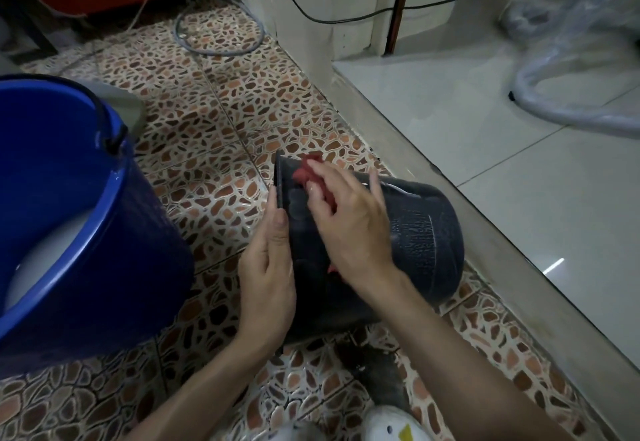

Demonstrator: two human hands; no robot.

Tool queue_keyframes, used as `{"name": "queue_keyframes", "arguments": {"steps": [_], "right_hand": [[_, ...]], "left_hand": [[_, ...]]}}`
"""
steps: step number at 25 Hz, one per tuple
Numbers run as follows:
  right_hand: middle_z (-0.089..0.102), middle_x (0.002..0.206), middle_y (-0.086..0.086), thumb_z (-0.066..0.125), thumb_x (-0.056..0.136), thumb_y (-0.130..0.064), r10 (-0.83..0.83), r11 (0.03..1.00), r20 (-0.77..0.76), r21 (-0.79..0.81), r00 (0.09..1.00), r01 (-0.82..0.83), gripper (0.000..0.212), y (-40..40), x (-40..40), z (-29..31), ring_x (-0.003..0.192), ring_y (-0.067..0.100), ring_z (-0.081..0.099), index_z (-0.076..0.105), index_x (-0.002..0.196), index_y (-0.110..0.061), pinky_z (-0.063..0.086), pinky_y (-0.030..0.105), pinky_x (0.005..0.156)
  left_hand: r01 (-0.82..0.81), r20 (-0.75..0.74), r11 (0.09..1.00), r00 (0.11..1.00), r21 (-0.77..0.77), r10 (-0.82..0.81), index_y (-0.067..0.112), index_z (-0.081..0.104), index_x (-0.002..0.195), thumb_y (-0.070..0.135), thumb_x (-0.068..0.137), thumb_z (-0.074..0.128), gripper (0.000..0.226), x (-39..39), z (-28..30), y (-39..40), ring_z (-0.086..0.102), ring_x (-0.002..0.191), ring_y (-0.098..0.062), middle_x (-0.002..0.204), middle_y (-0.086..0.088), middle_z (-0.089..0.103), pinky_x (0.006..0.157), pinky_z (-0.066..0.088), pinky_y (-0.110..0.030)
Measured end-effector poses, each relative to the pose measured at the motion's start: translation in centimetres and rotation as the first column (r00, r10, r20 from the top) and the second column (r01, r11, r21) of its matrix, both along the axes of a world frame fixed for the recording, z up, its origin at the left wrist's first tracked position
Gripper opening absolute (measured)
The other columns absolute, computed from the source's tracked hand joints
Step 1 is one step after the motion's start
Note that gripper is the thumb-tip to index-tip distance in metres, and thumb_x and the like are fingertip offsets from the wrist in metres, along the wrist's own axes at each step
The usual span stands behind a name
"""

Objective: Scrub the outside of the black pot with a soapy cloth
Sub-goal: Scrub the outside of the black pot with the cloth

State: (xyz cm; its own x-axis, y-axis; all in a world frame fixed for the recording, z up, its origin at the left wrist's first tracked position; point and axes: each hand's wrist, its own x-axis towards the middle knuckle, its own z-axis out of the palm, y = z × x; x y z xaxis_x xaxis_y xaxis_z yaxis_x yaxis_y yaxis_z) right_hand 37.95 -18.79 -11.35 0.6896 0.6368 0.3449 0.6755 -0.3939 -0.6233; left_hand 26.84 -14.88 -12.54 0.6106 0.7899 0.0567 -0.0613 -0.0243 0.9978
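Hands [311, 233] press cloth [306, 174] on pot [426, 236].

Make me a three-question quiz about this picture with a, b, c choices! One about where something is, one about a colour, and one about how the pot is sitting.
1. Where is the blue bucket compared with the black pot?
a) To its left
b) To its right
c) Inside it

2. What colour is the cloth?
a) Yellow
b) Red
c) White

3. How is the black pot placed?
a) Standing upright
b) Hanging from a hook
c) Lying on its side

Answers:
1. a, the bucket fills the left side of the view while the pot lies nearer the middle.
2. b, red fabric shows under the right hand, pressed on the pot's wall.
3. c, the pot lies sideways on the tiled floor, and the left hand steadies its rim.
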Motion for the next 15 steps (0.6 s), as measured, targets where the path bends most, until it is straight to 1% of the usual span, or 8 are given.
{"name": "queue_keyframes", "arguments": {"steps": [2, 6, 8, 10, 11, 12, 13, 15], "right_hand": [[0.060, 0.136, -0.005, 0.049, 0.100, -0.031, -0.105, 0.994, -0.084, -0.045, 0.991, 0.102, 0.034, -1.3, 2.8, -0.4, 0.125, 0.011, 0.053, 0.059, 0.133, -0.024, 0.015, 0.049, 0.122], [0.065, 0.128, 0.000, 0.050, 0.100, -0.032, -0.375, 0.926, -0.169, -0.123, 0.911, 0.358, 0.033, -7.1, 8.2, -2.8, 0.112, 0.015, 0.055, 0.062, 0.129, -0.025, 0.035, 0.049, 0.112], [0.066, 0.125, 0.001, 0.049, 0.101, -0.032, -0.448, 0.893, -0.219, -0.061, 0.867, 0.446, 0.032, -9.1, 9.0, -3.2, 0.113, 0.018, 0.057, 0.063, 0.128, -0.023, 0.040, 0.030, 0.105], [0.065, 0.125, 0.000, 0.051, 0.101, -0.027, -0.440, 0.874, -0.264, 0.094, 0.858, 0.477, 0.030, -9.9, 7.5, -2.8, 0.114, 0.015, 0.058, 0.062, 0.128, -0.022, 0.036, 0.007, 0.092], [0.064, 0.127, -0.001, 0.051, 0.101, -0.024, -0.394, 0.884, -0.252, 0.158, 0.884, 0.439, 0.029, -9.9, 5.6, -2.5, 0.115, 0.013, 0.057, 0.060, 0.129, -0.023, 0.037, 0.002, 0.091], [0.061, 0.131, -0.001, 0.051, 0.101, -0.022, -0.311, 0.915, -0.216, 0.197, 0.926, 0.353, 0.031, -9.5, 3.2, -2.2, 0.120, 0.014, 0.056, 0.058, 0.130, -0.025, 0.040, 0.004, 0.095], [0.057, 0.136, -0.002, 0.050, 0.101, -0.022, -0.194, 0.951, -0.164, 0.213, 0.967, 0.226, 0.032, -8.8, 0.7, -2.1, 0.128, 0.017, 0.051, 0.056, 0.132, -0.026, 0.040, 0.011, 0.104], [0.050, 0.143, 0.000, 0.048, 0.101, -0.023, 0.015, 0.982, -0.022, 0.190, 1.000, -0.011, 0.035, -6.9, -2.9, -2.3, 0.138, 0.022, 0.041, 0.054, 0.135, -0.022, 0.031, 0.034, 0.117]], "left_hand": [[-0.019, -0.028, 1.000, 0.999, 0.014, 0.019, 0.018, 0.034, 0.154, 0.035, 0.106, 0.038, 0.051, -0.1, -0.2, -0.2, 0.037, 0.144, -0.001, 0.158, 0.010, 0.040, 0.119, 0.035, -0.039], [-0.015, -0.060, 1.000, 0.998, 0.028, 0.016, 0.023, 0.028, 0.155, 0.031, 0.104, 0.033, 0.052, -0.7, -0.1, -1.3, 0.028, 0.140, 0.018, 0.153, 0.030, 0.032, 0.114, 0.027, -0.010], [0.019, -0.082, 1.000, 0.996, 0.008, -0.018, 0.033, 0.024, 0.155, 0.034, 0.109, 0.028, 0.047, -0.9, 0.5, -1.0, 0.025, 0.142, 0.016, 0.157, 0.028, 0.028, 0.116, 0.025, -0.013], [0.059, -0.172, 0.998, 0.983, -0.030, -0.063, 0.055, 0.031, 0.145, 0.049, 0.098, 0.026, 0.048, 0.2, 1.4, 0.5, 0.028, 0.146, 0.003, 0.162, 0.018, 0.028, 0.120, 0.024, -0.028], [0.045, -0.220, 0.995, 0.973, -0.087, -0.063, 0.059, 0.038, 0.141, 0.061, 0.090, 0.026, 0.052, 1.3, 1.7, 1.6, 0.030, 0.147, -0.005, 0.162, 0.011, 0.031, 0.121, 0.025, -0.036], [0.010, -0.256, 0.988, 0.965, -0.156, -0.050, 0.053, 0.042, 0.143, 0.071, 0.085, 0.026, 0.063, 2.3, 2.2, 2.4, 0.032, 0.147, -0.010, 0.161, 0.007, 0.034, 0.121, 0.026, -0.042], [-0.034, -0.299, 0.978, 0.954, -0.204, -0.029, 0.041, 0.040, 0.149, 0.076, 0.086, 0.024, 0.074, 3.3, 2.7, 3.0, 0.032, 0.147, -0.013, 0.160, 0.007, 0.035, 0.122, 0.024, -0.044], [-0.066, -0.328, 0.978, 0.945, -0.197, -0.003, 0.030, 0.036, 0.153, 0.072, 0.094, 0.016, 0.075, 4.1, 3.2, 2.6, 0.033, 0.144, -0.011, 0.155, 0.012, 0.039, 0.122, 0.022, -0.042]]}}
